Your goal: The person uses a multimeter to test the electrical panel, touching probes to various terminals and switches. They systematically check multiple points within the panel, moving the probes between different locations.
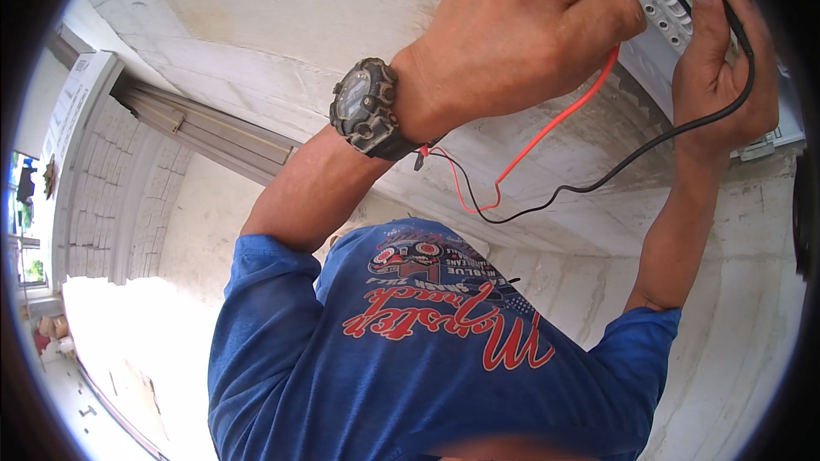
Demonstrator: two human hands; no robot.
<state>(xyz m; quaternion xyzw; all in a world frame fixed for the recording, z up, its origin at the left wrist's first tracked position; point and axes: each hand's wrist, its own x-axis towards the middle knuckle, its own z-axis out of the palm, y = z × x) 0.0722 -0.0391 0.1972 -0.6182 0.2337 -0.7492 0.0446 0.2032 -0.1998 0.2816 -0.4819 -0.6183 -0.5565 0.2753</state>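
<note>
Holding red lead (559, 113), black lead (632, 154) near white box (651, 77) containing terminals (663, 24).

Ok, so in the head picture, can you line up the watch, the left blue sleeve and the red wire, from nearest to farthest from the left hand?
From the left hand:
1. Red wire: coming out from under the closed fist.
2. Watch: just behind the hand, on the wrist.
3. Left blue sleeve: farthest back along that arm.
</note>
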